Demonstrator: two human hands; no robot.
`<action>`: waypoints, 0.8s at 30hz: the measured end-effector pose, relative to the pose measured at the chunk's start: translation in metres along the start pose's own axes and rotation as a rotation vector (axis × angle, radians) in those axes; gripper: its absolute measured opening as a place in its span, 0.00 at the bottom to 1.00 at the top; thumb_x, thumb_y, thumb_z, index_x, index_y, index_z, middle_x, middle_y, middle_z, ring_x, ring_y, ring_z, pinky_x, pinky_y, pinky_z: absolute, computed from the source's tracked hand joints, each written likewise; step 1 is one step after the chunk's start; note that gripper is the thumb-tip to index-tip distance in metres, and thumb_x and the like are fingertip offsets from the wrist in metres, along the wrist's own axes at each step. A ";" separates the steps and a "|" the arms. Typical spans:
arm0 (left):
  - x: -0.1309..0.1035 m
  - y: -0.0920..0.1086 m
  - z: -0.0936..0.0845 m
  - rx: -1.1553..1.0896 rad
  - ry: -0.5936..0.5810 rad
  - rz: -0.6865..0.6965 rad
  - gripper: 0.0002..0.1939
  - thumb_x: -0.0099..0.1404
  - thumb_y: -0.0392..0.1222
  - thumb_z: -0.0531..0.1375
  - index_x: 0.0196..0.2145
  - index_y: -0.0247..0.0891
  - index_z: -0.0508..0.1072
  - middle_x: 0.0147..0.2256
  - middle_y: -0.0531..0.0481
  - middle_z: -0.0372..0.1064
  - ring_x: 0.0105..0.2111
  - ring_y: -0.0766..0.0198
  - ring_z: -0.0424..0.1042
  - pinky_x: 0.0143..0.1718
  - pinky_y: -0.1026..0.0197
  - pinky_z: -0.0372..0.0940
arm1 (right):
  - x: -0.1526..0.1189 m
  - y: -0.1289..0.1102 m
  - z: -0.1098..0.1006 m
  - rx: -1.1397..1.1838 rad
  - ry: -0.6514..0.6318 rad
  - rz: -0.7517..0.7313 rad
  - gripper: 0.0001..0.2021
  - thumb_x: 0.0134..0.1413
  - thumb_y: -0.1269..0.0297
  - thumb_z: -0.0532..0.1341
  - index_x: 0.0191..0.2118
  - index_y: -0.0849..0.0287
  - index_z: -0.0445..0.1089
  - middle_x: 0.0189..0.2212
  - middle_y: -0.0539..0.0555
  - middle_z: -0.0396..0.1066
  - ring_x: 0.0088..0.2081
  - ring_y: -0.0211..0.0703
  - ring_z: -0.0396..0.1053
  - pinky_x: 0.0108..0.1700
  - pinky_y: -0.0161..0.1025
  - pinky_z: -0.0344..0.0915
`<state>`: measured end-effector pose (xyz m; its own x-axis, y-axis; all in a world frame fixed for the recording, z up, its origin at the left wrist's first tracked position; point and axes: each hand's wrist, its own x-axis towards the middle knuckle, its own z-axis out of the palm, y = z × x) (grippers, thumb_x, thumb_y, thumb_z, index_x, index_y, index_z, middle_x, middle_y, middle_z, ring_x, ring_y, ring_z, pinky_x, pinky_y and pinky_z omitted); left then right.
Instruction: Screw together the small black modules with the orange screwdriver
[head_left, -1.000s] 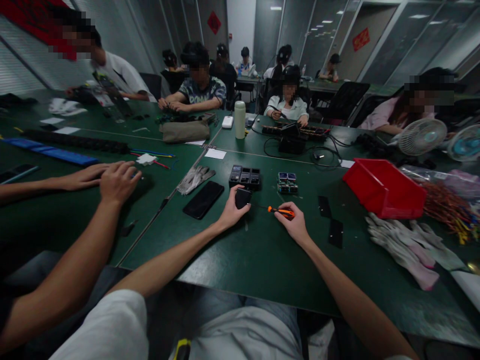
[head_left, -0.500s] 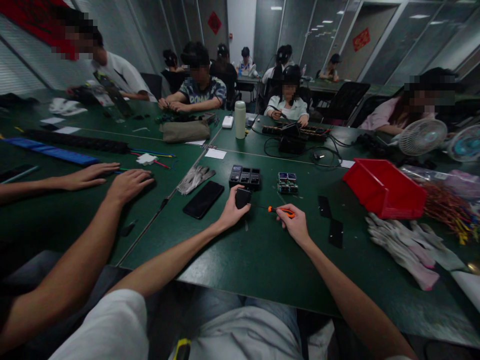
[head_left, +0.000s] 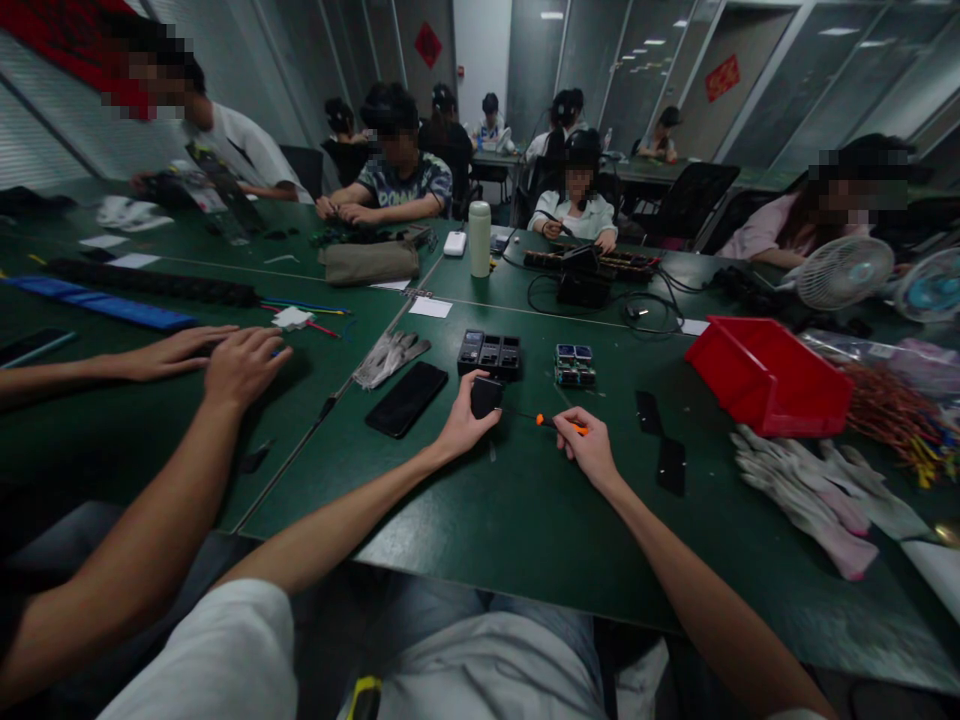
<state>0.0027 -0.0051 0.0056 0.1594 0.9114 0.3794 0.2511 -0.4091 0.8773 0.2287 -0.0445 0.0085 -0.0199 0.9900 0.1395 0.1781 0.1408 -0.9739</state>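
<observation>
A small black block [head_left: 486,396], squarish and smooth, lies within the left hand [head_left: 461,415], whose fingers I have clamped around it, near the front of a black case [head_left: 489,357] with recessed bays. The right hand [head_left: 589,445] has its fingers closed on a screwdriver [head_left: 542,421], orange and black, its thin shaft directed at the block; from here I cannot tell whether the tip touches. Right, on the glossy green surface [head_left: 480,530]: circuit boards [head_left: 574,368] and thin, flat, dark plates [head_left: 672,467].
</observation>
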 end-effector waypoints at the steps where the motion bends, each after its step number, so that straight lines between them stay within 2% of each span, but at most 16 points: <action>1: 0.000 0.000 0.000 0.003 0.001 -0.004 0.29 0.56 0.37 0.59 0.54 0.41 0.53 0.39 0.51 0.60 0.37 0.66 0.62 0.41 0.62 0.60 | 0.000 0.000 0.000 -0.003 0.002 -0.018 0.14 0.51 0.52 0.60 0.35 0.59 0.65 0.20 0.47 0.65 0.17 0.32 0.58 0.19 0.31 0.55; 4: 0.000 0.000 0.000 0.014 0.012 -0.023 0.30 0.56 0.37 0.59 0.54 0.41 0.53 0.39 0.51 0.60 0.36 0.65 0.63 0.41 0.61 0.60 | 0.000 -0.001 -0.001 -0.040 0.046 -0.113 0.16 0.47 0.56 0.63 0.40 0.57 0.63 0.29 0.50 0.68 0.28 0.38 0.67 0.31 0.35 0.64; 6: 0.000 0.000 0.000 0.012 0.017 -0.029 0.30 0.56 0.37 0.59 0.54 0.41 0.53 0.39 0.50 0.60 0.36 0.66 0.63 0.41 0.61 0.60 | 0.000 -0.002 -0.002 -0.080 0.073 -0.165 0.16 0.47 0.56 0.64 0.40 0.57 0.63 0.34 0.52 0.68 0.35 0.41 0.68 0.39 0.39 0.65; 8: 0.000 0.000 0.000 0.008 0.022 -0.028 0.30 0.56 0.37 0.59 0.54 0.41 0.53 0.39 0.50 0.60 0.37 0.66 0.63 0.41 0.61 0.60 | 0.000 -0.002 -0.002 -0.116 0.084 -0.180 0.14 0.48 0.56 0.63 0.38 0.57 0.65 0.35 0.52 0.67 0.37 0.43 0.68 0.40 0.40 0.65; 13: 0.000 -0.001 0.000 0.004 0.019 -0.024 0.30 0.56 0.37 0.59 0.54 0.41 0.52 0.40 0.50 0.60 0.38 0.65 0.63 0.42 0.61 0.60 | 0.000 -0.002 -0.004 -0.148 0.108 -0.163 0.13 0.49 0.54 0.62 0.37 0.58 0.68 0.32 0.53 0.68 0.33 0.43 0.67 0.36 0.39 0.65; 17: 0.001 -0.002 0.000 0.012 0.027 -0.001 0.29 0.56 0.37 0.59 0.54 0.41 0.52 0.41 0.50 0.60 0.39 0.65 0.63 0.43 0.61 0.60 | 0.000 -0.002 -0.003 -0.094 0.074 -0.116 0.14 0.50 0.55 0.62 0.38 0.58 0.68 0.29 0.51 0.69 0.25 0.38 0.66 0.29 0.36 0.63; 24: 0.001 -0.002 0.001 0.015 0.031 0.010 0.29 0.56 0.37 0.58 0.54 0.40 0.52 0.41 0.50 0.59 0.39 0.65 0.62 0.43 0.61 0.59 | -0.002 -0.002 -0.001 0.005 0.027 -0.038 0.15 0.52 0.52 0.60 0.37 0.60 0.67 0.23 0.50 0.69 0.15 0.31 0.58 0.16 0.32 0.53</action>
<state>0.0032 -0.0034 0.0043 0.1322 0.9083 0.3969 0.2640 -0.4182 0.8691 0.2288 -0.0465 0.0108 0.0000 0.9835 0.1810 0.1728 0.1783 -0.9687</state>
